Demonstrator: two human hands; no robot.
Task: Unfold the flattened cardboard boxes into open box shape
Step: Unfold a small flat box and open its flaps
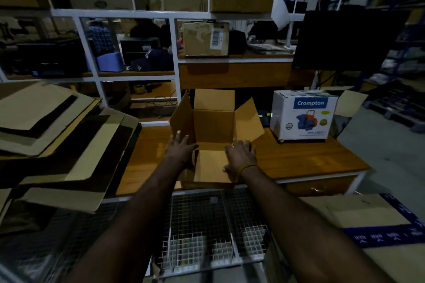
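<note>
A brown cardboard box (213, 122) stands open on the wooden table (299, 156), its four top flaps spread outward. My left hand (180, 147) lies with straight fingers on the box's near left corner, by the left flap. My right hand (241, 156) rests flat on the near right corner, thumb against the front flap that folds toward me. A stack of flattened cardboard boxes (57, 135) lies at the left, overhanging the table edge.
A white Crompton product box (303, 115) stands on the table to the right. White shelving (177, 71) with cartons rises behind. A wire mesh basket (202, 225) sits below the table front. A taped carton (368, 220) is at the lower right.
</note>
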